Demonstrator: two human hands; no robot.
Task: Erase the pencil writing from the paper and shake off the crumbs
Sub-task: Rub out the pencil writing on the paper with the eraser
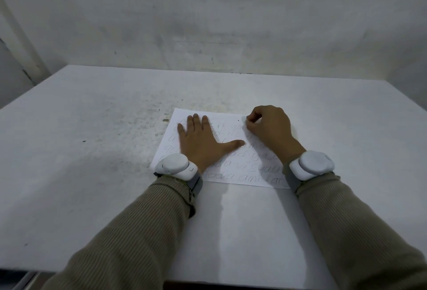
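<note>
"At mid-table, what is found?" asks the senior inspector.

"One sheet of paper [221, 120], lying flat on the white table [92, 151] directly before the person. Pencil writing [233, 177] runs across it in several lines. The near lines read dark. The far lines look fainter, though the view is too soft to confirm it."

"And the hands?"

"The left hand [198, 141] rests palm down on the left half of the sheet, fingers straight and spread, thumb out to the side. It holds nothing and pins the paper. The right hand [270, 128] sits at the sheet's far right, fingers curled under, tips [250, 120] pinched together and touching the paper. An eraser is presumed in that pinch, but none can be made out."

"Which step is in hand?"

"Erasing, judged to be in its early part, since most lines remain legible. Dark specks [165, 120] lie on the table just beside the far left corner. The shaking-off is not yet begun."

"What does the next move call for?"

"Short strokes over the far lines, worked toward the near edge. The left hand must keep its weight on the sheet close to the rubbing, or the paper may buckle or crease."
</note>
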